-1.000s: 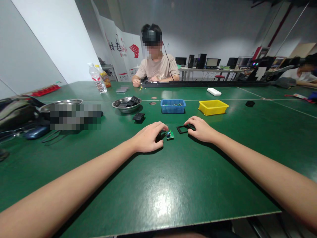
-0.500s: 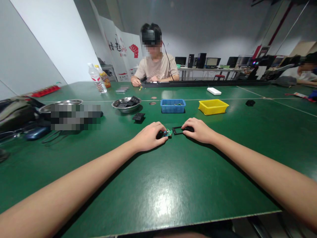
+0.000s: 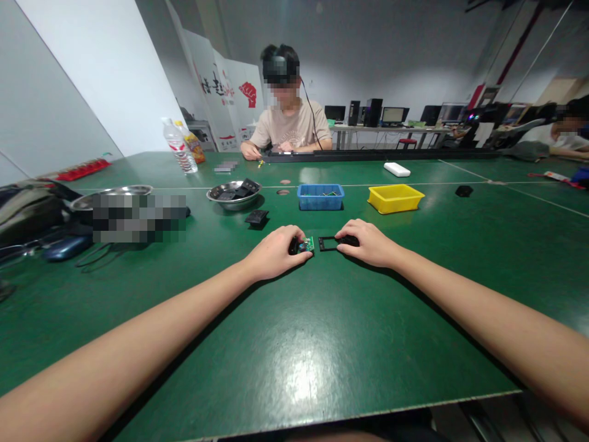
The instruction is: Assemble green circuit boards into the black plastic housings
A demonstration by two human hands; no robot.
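Note:
On the green table [image 3: 294, 344] my left hand [image 3: 275, 253] is curled around a small green circuit board [image 3: 305, 246] with a black part under it. My right hand [image 3: 367, 242] pinches the right end of a flat black rectangular frame [image 3: 327, 244]. The frame lies just to the right of the board, almost touching it. Both hands rest on the table surface.
Beyond my hands stand a blue bin [image 3: 320, 197], a yellow bin [image 3: 395, 198] and a steel bowl [image 3: 233, 194] of black parts, with one black part [image 3: 256, 217] lying loose. A person sits across the table. Bottles [image 3: 177, 146] and bags [image 3: 32, 212] are on the left.
My right hand slid the black frame leftward toward the board. My left hand closed over the circuit board, which now sits a little farther left and up.

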